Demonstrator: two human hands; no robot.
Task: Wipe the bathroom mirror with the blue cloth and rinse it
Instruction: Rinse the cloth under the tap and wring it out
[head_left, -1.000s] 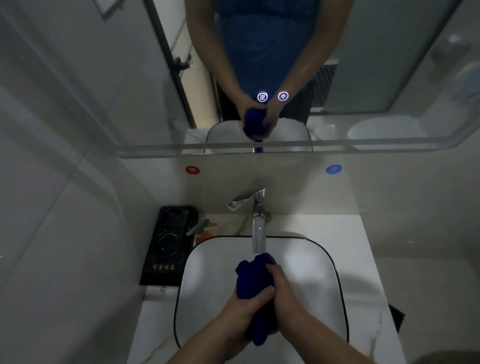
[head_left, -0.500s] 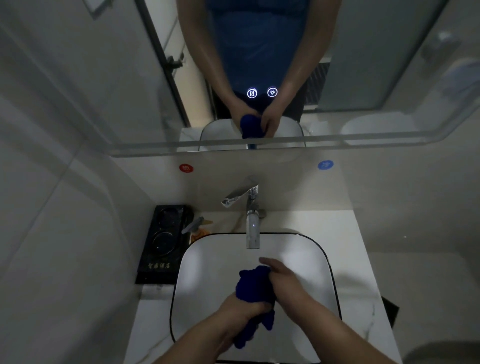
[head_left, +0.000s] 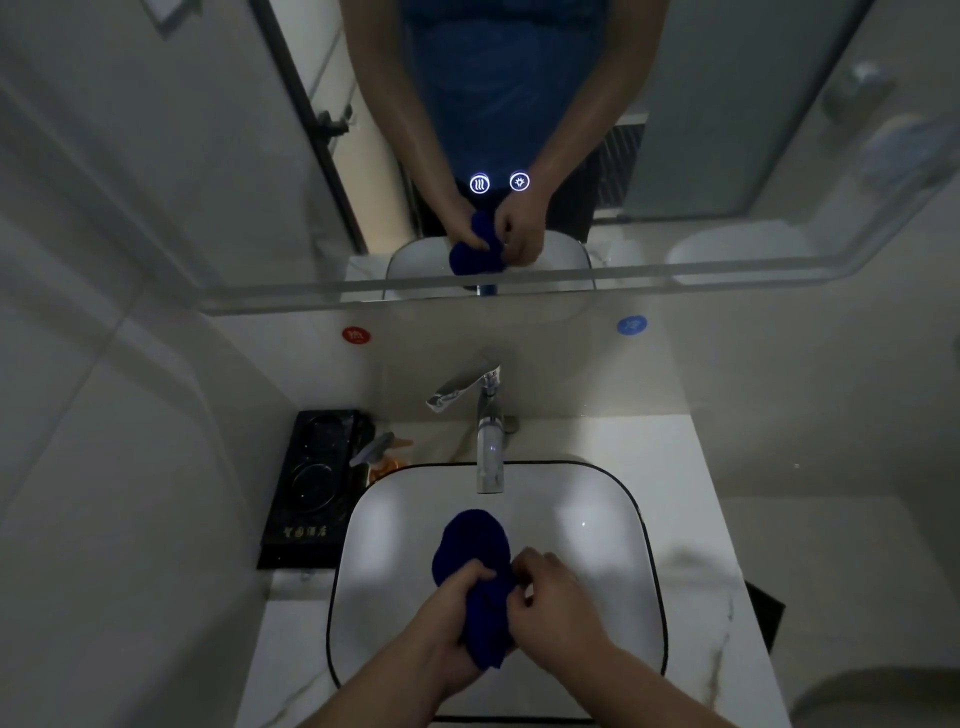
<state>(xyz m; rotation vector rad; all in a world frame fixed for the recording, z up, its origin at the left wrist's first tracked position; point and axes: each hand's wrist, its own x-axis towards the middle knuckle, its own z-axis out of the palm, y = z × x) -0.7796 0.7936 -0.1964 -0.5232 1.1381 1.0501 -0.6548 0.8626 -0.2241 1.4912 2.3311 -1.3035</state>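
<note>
Blue cloth (head_left: 472, 545): bunched up, held over the white sink (head_left: 589, 525), near the tap (head_left: 490, 457) spout but apart from it. Your left hand (head_left: 457, 618) has its grip wrapped round the cloth's lower part. Your right hand (head_left: 556, 603) has a narrow grip, fingers curled, pinching the cloth's right side. Tap stands at the sink's back rim, lever swung left. Marble worktop (head_left: 691, 597) surrounds the sink. Black tray (head_left: 317, 483) lies to its left. Mirror (head_left: 208, 156) above reflects both hands and the cloth.
</note>
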